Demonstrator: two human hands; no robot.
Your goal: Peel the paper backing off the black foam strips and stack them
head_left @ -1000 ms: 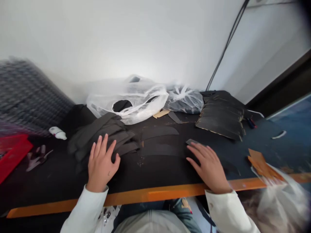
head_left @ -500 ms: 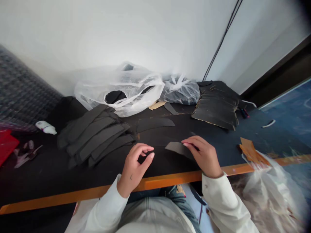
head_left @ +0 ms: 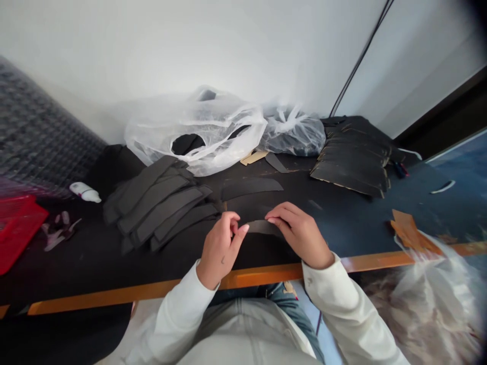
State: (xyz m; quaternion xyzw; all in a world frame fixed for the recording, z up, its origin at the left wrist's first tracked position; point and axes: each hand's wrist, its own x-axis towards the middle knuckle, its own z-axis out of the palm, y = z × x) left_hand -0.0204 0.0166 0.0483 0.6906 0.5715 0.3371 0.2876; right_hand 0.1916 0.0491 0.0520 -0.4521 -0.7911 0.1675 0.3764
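Note:
A thin, dark grey curved strip point(head_left: 262, 227) is held up between my two hands, just above the dark table near its front edge. My right hand point(head_left: 304, 234) pinches its right end between thumb and fingers. At the other end, my left hand point(head_left: 220, 249) has its thumb tip against the strip and its fingers curled behind. Beyond the hands another dark curved strip point(head_left: 251, 188) lies flat on the table. To the left, several similar strips point(head_left: 160, 205) are spread in an overlapping pile.
White plastic bags point(head_left: 224, 139) and a tied clear bag point(head_left: 294, 133) stand against the wall. A stack of black pieces point(head_left: 353, 157) sits at the back right. A white bottle point(head_left: 85, 192) and red basket point(head_left: 21, 228) are at left. Orange-brown scraps point(head_left: 413, 230) lie at the right edge.
My right hand has moved left with the strip, and my left hand has come to its free end. The view has shifted slightly.

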